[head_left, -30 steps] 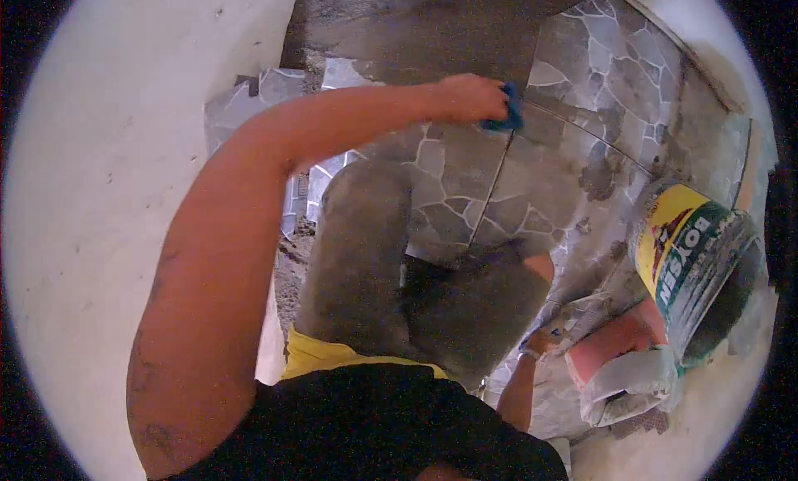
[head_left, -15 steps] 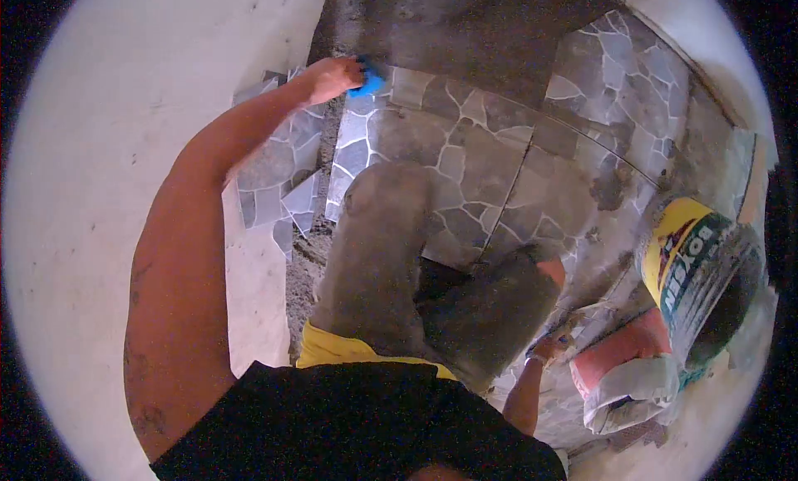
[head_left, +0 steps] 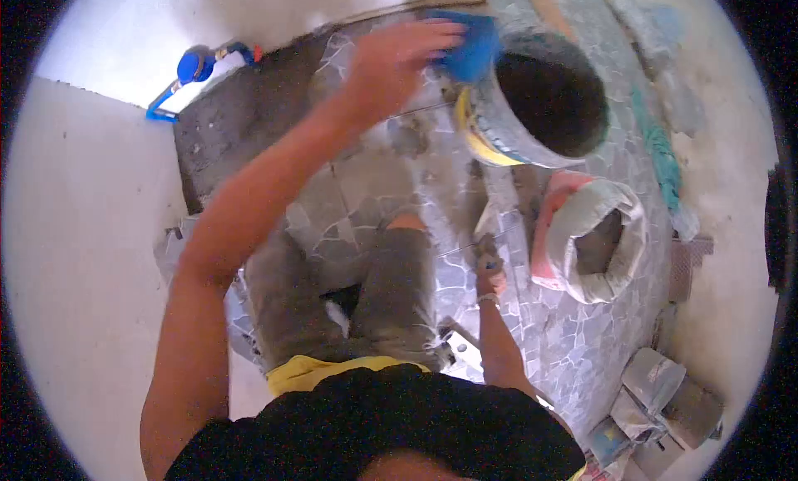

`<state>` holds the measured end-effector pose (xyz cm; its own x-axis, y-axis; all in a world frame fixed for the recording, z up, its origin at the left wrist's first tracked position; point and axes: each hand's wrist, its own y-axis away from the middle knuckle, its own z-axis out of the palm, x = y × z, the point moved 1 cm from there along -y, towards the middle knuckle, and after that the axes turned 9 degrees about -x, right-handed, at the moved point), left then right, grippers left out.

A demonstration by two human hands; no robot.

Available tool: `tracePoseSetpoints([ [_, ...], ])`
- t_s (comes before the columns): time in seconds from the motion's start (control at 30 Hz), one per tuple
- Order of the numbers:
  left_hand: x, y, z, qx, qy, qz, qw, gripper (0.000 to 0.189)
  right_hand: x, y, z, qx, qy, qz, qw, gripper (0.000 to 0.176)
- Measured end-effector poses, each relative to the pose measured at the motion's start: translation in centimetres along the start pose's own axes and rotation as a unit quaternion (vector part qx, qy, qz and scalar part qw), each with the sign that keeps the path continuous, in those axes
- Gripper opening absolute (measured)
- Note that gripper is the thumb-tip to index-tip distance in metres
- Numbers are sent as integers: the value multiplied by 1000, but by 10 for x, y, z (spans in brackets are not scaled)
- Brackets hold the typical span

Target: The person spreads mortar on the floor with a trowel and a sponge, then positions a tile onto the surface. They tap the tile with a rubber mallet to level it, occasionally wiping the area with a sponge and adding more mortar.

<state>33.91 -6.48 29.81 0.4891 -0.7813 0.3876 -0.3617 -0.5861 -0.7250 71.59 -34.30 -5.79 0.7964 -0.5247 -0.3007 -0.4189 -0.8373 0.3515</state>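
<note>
My left hand (head_left: pixel 407 61), smeared by motion, has its fingers closed over the edge of a blue flat piece (head_left: pixel 472 45). That piece overlaps the rim of a large paint bucket (head_left: pixel 482 136), which holds dark material. Lower down, beside my right leg, my right hand (head_left: pixel 493 275) is wrapped round the handle of a trowel (head_left: pixel 488 225), its blade pointing away from me over the tiles. A red and white sack (head_left: pixel 611 290) with a rolled-down rim stands just right of that hand, with grey powder inside.
Stone-patterned tiles (head_left: pixel 573 348) cover the floor, with a bare dark mortar strip (head_left: pixel 233 128) at the far left. A blue-capped tool (head_left: pixel 195 66) lies by the wall. Several boxes or blocks (head_left: pixel 657 377) sit at lower right; green cloth (head_left: pixel 661 157) lies along the right wall.
My view has turned right. My left hand has moved from the tile edge at the left over to the bucket, carrying the blue piece. The trowel in my right hand now shows clearly.
</note>
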Motion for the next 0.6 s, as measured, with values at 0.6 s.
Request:
tracePoseSetpoints([
  [0.6,119,248,-135,54,-134,-522,840,37,27,-27,29,42,-17,-154,987,53],
])
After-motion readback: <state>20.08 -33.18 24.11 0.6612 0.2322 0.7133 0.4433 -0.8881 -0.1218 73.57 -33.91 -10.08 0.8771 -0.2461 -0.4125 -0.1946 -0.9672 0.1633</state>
